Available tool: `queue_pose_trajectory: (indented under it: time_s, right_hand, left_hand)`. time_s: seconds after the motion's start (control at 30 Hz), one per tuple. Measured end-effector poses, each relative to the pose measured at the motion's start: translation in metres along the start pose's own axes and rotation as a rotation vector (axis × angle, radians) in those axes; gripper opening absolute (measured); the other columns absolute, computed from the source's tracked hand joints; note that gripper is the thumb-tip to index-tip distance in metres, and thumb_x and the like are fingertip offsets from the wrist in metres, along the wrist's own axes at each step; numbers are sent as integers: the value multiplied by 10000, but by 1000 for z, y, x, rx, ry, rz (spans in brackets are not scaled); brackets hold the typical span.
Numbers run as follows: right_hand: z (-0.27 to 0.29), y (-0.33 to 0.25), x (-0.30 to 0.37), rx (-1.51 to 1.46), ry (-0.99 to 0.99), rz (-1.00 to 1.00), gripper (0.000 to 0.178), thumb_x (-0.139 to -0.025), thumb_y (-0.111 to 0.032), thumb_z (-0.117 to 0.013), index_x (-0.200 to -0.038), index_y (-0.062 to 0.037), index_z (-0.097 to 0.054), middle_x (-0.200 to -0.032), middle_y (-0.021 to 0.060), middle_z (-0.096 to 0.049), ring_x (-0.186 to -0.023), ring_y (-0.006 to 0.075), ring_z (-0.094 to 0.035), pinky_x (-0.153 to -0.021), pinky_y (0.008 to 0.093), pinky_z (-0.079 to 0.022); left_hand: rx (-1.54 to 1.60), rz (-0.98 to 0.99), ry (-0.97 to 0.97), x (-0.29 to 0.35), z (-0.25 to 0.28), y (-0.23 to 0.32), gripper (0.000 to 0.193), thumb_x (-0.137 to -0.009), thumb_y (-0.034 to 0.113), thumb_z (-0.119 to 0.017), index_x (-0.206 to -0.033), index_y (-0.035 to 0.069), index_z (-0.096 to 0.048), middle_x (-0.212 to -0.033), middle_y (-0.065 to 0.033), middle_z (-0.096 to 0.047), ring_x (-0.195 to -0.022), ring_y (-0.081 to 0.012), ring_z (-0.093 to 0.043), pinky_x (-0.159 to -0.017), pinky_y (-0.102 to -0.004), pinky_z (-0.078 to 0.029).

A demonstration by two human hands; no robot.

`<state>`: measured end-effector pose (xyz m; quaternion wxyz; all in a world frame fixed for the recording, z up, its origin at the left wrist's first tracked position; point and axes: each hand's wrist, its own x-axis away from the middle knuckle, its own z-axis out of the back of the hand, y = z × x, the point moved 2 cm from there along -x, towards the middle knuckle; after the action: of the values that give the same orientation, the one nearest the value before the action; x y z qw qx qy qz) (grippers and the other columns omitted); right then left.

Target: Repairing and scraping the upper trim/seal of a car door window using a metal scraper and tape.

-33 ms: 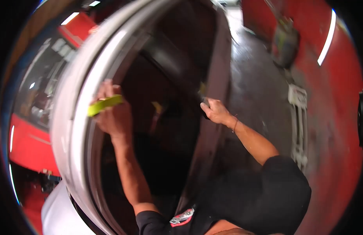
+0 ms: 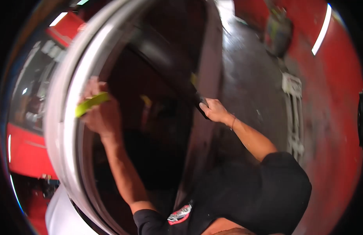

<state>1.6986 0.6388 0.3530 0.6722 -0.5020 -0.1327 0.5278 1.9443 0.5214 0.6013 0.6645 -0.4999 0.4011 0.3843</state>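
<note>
My left hand (image 2: 102,117) is over the upper edge of a car's dark side window (image 2: 165,129), beside the pale frame (image 2: 72,117). A flat yellow-green strip (image 2: 92,104) is held in it, crossing the fingers; motion blurs the fingertips. My right hand (image 2: 216,111) is closed around a slim black-handled tool (image 2: 202,109) by the window's lower edge. The tool points toward the glass, but its far end is too blurred to make out. A faint yellow reflection (image 2: 145,101) shows in the glass between my hands.
Along the lower side of the window runs the pale door panel (image 2: 207,78). To the right lie the grey floor (image 2: 248,66), a white radiator-like fixture (image 2: 294,113) and a red wall (image 2: 334,129). A red vehicle (image 2: 28,152) stands at left; a dark bulky object (image 2: 278,33) is at far right.
The view has shifted, so the car and my left hand appear farther left. My right hand with the black-handled tool is slightly farther from the glass. Both hands keep their hold.
</note>
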Motion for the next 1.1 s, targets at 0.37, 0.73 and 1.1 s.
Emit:
queue_pose_trajectory:
  time_s: [0.37, 0.73, 1.1]
  right_hand:
    - [41, 209, 216, 411, -522, -878, 404, -935, -296, -462, -1204, -26, -598, -1223, 244, -605, -1155, 425, -555, -993, 501, -436]
    - [57, 317, 189, 501, -933, -937, 398, -765, -227, -511, -1030, 7, -695, -1108, 263, -650, -1067, 417, -624, -931, 463, -506]
    - [100, 406, 135, 422, -409, -927, 653, -777, -135, -550, -1399, -157, -351, -1075, 267, -650, -1026, 468, -616, -880, 512, -497]
  left_hand:
    - [1439, -285, -906, 116, 91, 150, 359, -808, 50, -662, -1162, 69, -607, -901, -102, -669, -863, -296, -634, -804, -436, -451]
    - [1342, 531, -2491, 358, 101, 195, 548, -1005, 409, -468, -1460, 108, -423, -949, -132, -725, -937, -267, -684, -844, -385, -486]
    - [1135, 37, -2373, 491, 116, 292, 417, -964, 382, -515, -1135, 35, -672, -952, -272, -671, -947, -437, -642, -841, -499, -490]
